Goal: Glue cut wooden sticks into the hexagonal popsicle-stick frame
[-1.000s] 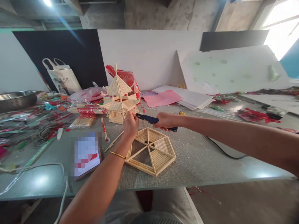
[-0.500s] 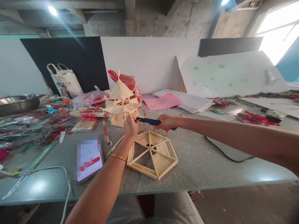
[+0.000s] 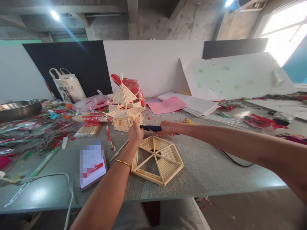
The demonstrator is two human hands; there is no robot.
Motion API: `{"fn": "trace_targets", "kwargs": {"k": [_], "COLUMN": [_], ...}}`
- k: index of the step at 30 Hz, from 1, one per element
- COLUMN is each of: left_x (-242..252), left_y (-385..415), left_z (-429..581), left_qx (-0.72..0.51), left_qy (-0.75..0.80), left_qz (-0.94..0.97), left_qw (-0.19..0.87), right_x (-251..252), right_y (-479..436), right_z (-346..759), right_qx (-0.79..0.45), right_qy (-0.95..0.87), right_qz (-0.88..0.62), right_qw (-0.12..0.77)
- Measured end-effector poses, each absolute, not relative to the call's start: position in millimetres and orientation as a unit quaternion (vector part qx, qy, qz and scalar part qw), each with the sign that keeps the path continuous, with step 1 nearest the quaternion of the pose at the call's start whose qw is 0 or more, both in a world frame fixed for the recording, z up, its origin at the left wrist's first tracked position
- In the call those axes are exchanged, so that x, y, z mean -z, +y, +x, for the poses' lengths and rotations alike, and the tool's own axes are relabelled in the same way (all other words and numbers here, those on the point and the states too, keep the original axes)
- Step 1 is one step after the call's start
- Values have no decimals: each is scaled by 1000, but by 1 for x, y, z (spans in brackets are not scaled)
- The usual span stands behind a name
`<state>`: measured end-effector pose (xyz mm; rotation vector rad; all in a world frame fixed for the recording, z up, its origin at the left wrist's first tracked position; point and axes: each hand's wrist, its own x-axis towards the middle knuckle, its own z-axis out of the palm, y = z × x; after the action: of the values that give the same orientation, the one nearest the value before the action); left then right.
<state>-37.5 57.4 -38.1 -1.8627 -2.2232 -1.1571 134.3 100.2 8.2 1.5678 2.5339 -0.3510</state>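
Note:
My right hand (image 3: 168,127) is closed around a slim dark blue tool (image 3: 153,128), held level; its exact kind does not show. At the tool's left end my left hand (image 3: 136,131) is closed in a pinch; what its fingers hold is hidden. Just below both hands lies a flat polygonal frame (image 3: 171,172) of wooden sticks, with spokes meeting in the middle. Some of its sections are filled with sticks, others are open. Behind my left hand stands a tiered stick pagoda model (image 3: 124,95), its lower part partly covered by the hand.
Left of my forearm lies a phone (image 3: 93,166), with a loose stick (image 3: 120,150) near it. Bundled wrapped sticks (image 3: 87,128) and plastic clutter stand farther left. Pink paper (image 3: 166,105) and white boards (image 3: 201,107) lie behind. A black cord (image 3: 236,162) runs at right.
My right hand and the tool have shifted slightly left, and the tool sits more level. My right forearm has lowered a little. The stick frame and pagoda stay in place.

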Motion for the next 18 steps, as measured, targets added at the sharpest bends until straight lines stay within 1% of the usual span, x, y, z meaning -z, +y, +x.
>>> {"fn": "trace_targets", "kwargs": {"k": [3,5,9,11,13,15,18], "left_x": [37,35,31,29,27,26,26], "left_y": [58,59,61,60,60,58,55], "left_z": [-39,-42,-47,-48,-47,-46,-44], "left_qx": [366,368,377,383,390,400,415], "left_qy": [-715,-716,-708,-700,-689,-680,-669], "left_qz": [-595,-593,-597,-602,-609,-613,-614], "left_qw": [8,7,-10,-27,-43,-49,-49], "right_x": [-5,-5,-9,-11,-11,-8,0], "right_y": [105,106,102,99,98,100,104], "right_z": [133,134,141,145,147,146,141], "right_qx": [88,83,134,158,139,77,28], "right_qy": [850,850,834,818,802,785,754], "right_qz": [517,516,525,542,576,614,656], "right_qw": [52,57,104,108,80,31,-11]}}
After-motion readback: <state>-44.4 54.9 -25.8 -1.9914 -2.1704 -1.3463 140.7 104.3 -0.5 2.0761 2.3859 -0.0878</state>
